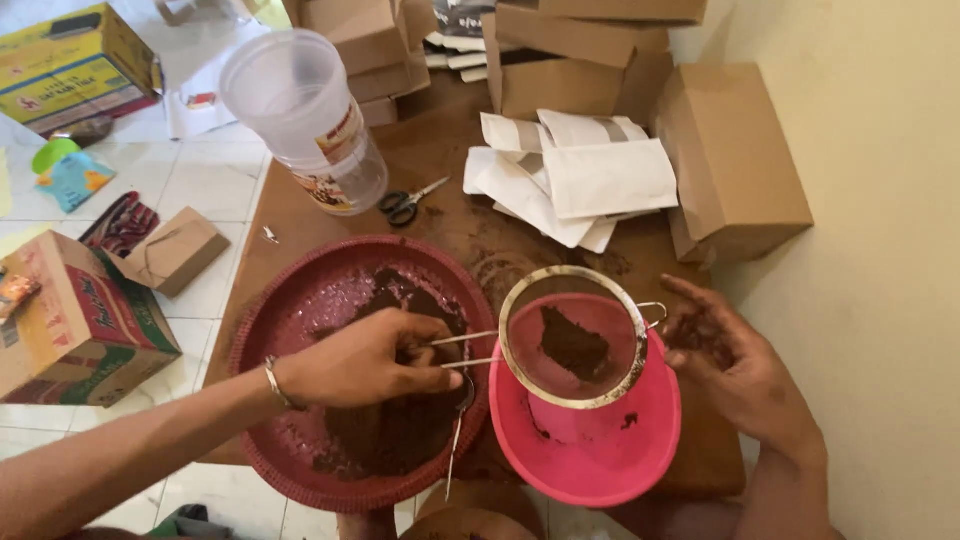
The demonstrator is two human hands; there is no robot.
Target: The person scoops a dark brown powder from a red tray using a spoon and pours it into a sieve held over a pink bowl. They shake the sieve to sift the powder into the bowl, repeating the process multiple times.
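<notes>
Left grip (365,360) pinches the wire handle of a round metal sieve (573,335) holding dark powder above a pink bowl (590,455), beside the big red tray (300,310) on the table (450,215), while the right hand (725,365) hovers open alongside.

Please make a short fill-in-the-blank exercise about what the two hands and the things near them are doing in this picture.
1. The left hand holds the wire handle of the ____.
2. The sieve rests over a ____ bowl.
3. The right hand is beside the sieve's rim, its palm stained with brown ____.
4. Scissors lie beside the clear plastic ____.

Missing words: sieve; pink; powder; jar
</notes>
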